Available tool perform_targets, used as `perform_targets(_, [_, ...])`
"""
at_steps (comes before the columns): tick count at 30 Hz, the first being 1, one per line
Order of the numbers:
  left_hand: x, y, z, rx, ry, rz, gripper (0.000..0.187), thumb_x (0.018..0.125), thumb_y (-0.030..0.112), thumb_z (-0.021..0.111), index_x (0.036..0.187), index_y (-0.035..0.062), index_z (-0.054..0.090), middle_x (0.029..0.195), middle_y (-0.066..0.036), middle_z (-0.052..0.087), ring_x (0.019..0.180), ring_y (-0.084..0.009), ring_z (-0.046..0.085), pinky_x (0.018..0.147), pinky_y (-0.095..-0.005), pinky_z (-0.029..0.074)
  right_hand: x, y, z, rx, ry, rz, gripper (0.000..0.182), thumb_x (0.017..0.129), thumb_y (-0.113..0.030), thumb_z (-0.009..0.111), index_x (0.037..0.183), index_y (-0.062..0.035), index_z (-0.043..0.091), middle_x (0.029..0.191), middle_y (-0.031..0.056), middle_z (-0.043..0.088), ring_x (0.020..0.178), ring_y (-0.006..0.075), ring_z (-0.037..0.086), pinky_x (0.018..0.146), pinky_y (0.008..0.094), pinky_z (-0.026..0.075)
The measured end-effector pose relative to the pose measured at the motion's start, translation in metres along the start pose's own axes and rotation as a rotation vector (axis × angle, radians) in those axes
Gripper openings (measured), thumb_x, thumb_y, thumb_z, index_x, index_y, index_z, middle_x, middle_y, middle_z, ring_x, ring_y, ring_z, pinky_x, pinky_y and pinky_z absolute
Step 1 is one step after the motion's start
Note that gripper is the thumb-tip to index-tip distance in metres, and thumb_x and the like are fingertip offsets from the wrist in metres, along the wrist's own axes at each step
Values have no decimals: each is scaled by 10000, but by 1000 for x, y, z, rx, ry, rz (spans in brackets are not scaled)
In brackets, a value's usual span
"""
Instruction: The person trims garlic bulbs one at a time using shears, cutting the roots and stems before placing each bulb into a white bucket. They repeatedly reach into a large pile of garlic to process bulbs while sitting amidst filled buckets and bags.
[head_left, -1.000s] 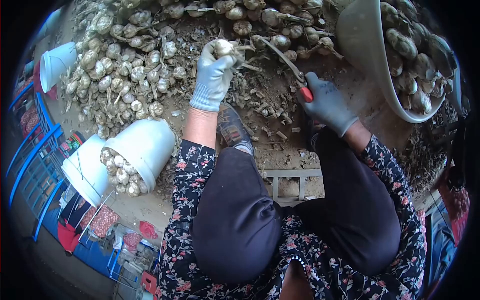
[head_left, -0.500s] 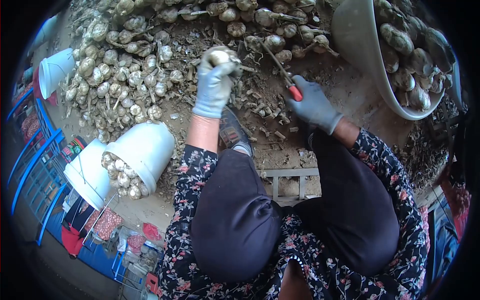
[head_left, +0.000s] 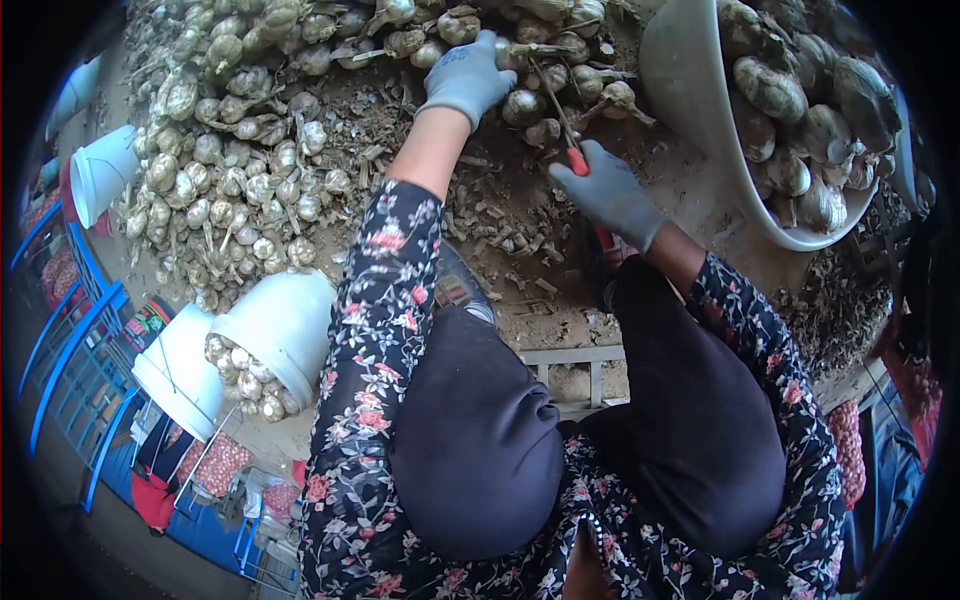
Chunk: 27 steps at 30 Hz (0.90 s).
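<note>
My left hand [head_left: 466,80], in a grey-white glove, reaches to the near edge of the garlic heap. Its thumb and forefinger are apart beside a garlic bulb [head_left: 509,53]; no firm hold shows, and the other fingers are partly hidden. My right hand [head_left: 612,197], gloved in grey, is closed round a red-handled cutting tool [head_left: 557,105]. The tool's long thin metal part points up and left toward the stemmed bulbs. Another garlic bulb [head_left: 524,108] lies just left of the metal part.
Garlic with stems [head_left: 230,180] spreads over the ground at left. Cut stems and peelings [head_left: 505,215] litter the soil by my feet. A large pale tub [head_left: 690,90] of garlic stands at right. At left, a white bucket [head_left: 285,320] lies tipped with bulbs at its mouth.
My left hand has moved up and right to the heap, and the garlic bulb it held has gone from its grasp. My right hand has shifted slightly left with the tool.
</note>
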<state>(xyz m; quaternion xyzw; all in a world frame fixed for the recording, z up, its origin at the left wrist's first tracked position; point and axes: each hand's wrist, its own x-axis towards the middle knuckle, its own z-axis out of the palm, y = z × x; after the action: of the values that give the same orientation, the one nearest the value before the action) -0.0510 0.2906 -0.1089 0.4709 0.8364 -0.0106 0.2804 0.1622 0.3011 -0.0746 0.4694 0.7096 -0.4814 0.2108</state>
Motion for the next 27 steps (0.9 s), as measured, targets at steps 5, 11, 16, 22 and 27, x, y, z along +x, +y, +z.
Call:
perform_targets(5, [-5,-3,3,-95,9,-51,621,740,411,699,1274,197,463,1136,-194,610,1055,-366,585,854,-464,480,24,-21,-7,-8,-32,28,587,808,-466,525,1098,44,519,1057,281,600,1029,404,582,878,426,452])
perform_targets(11, [-19,-6,10,-177,224,-22,638,697,308,741,1251,150,467,1120,-181,612,1028,-360,593,849,-453,485,14,-3,-4,-27,28,-145,467,825,-415,536,1002,17,514,949,281,616,955,409,596,834,458,459])
perform_targets(16, [-53,-2,-1,-302,190,-2,518,696,282,735,1155,123,554,1043,-178,638,957,-328,629,820,-418,500,-25,-12,-13,-244,74,-220,361,829,-309,559,1003,-11,453,946,246,604,932,389,604,803,464,471])
perform_targets(22, [-91,-10,-4,-977,18,-156,336,680,150,757,989,88,644,899,-96,691,818,-175,657,762,-301,508,-21,-15,-7,-446,314,-409,368,800,-276,588,1046,-38,453,995,195,578,948,349,604,785,443,483])
perform_targets(27, [-99,-22,-15,-725,56,-126,330,687,189,760,979,89,646,866,-61,690,761,-143,653,731,-277,512,-26,-21,-2,-392,249,-483,365,789,-255,604,1068,-58,477,927,189,597,898,360,606,754,457,476])
